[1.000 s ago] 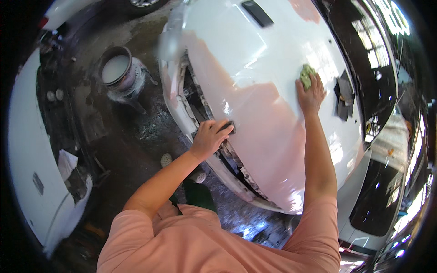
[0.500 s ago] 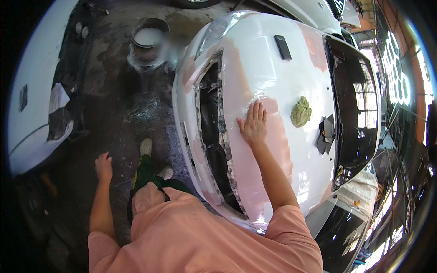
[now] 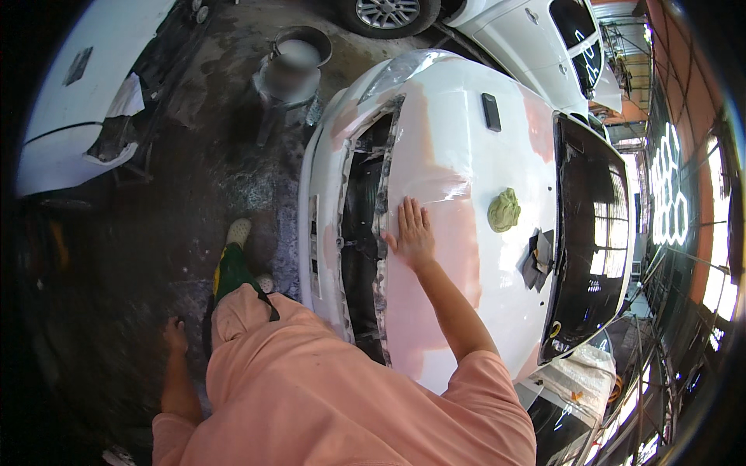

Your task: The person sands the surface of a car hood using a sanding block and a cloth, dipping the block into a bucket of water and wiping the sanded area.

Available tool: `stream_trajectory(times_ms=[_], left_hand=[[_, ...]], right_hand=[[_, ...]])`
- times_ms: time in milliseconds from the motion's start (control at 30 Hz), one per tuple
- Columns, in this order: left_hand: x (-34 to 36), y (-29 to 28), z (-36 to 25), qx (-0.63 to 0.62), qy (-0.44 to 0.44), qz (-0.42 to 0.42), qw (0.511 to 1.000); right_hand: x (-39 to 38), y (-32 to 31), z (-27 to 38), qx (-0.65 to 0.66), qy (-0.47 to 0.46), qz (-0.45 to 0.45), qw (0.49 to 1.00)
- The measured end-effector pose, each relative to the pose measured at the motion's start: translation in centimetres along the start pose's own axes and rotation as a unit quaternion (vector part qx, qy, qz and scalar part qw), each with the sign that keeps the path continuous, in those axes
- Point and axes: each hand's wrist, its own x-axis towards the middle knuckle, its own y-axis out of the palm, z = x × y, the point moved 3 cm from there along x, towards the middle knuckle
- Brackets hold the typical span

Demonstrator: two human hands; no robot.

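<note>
— Hood, right under the right hand! It spreads rightward from the dark front opening, its longer span running near to far.

— And the fingers?

— Pointing far, right along that span! The palm looks flat on the pink patch, the hand wide, nothing visible in it. The thumb splays left, toward the front edge.

— So which hand is nearer?

— The right, no contest: it's on the panel. The left hand hangs well apart, over the floor to the left, with the person's body between it and the car.

— Holding anything, that left one?

— Fingers look curled, but it's small and dark down there; I can't tell.

— What surrounds the right hand, then?

— Green cloth, crumpled, to its right and a touch farther, not touching the fingers. Farther again, a black block. Rightward, by the windscreen, dark sheets.

— Past the car?

— Far left, a round bucket!
</note>
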Motion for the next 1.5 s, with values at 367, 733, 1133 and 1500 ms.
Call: stream_trajectory(times_ms=[367,733,1133,1500], left_hand=[[3.9,0.0,-0.4,-0.078,0.059,-0.073,0.993],[2.9,-1.5,-1.5,-0.087,0.077,-0.059,0.991],[3.7,-5.3,3.5,-0.219,0.011,-0.084,0.972],[6.7,-22.2,-33.5,-0.355,0.278,-0.085,0.888]], right_hand=[[-3.2,0.7,1.5,-0.002,-0.009,-0.013,1.0],[5.2,1.2,0.5,-0.042,0.012,-0.011,0.999],[-5.1,0.8,2.9,0.013,0.041,-0.009,0.999],[-8.8,0.0,12.0,0.215,0.305,-0.133,0.918]])
